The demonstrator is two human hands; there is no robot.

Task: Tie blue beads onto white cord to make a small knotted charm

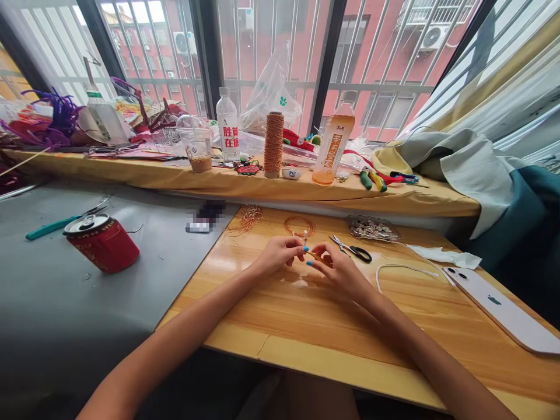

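My left hand [282,254] is pinched on a short white cord-like piece [305,235], whose end stands upright above the blue-nailed fingertips. Just right of it, my right hand [336,268] is closed on a slim yellow-brown tool [321,258]; its tip points at the left fingertips, and its kind is hard to make out. Both hands hover low over the wooden board. Behind them lies a coil of orange cord [300,225]. Black-handled scissors [361,253] rest beyond the right hand, and loose orange thread [250,219] lies to the left.
A red can [102,244] and teal-handled tool [52,227] are on the grey surface at left. At right are a phone [503,309], white cord [405,267] and clear tray [374,228]. Bottles and a thread spool [273,144] line the sill [245,185].
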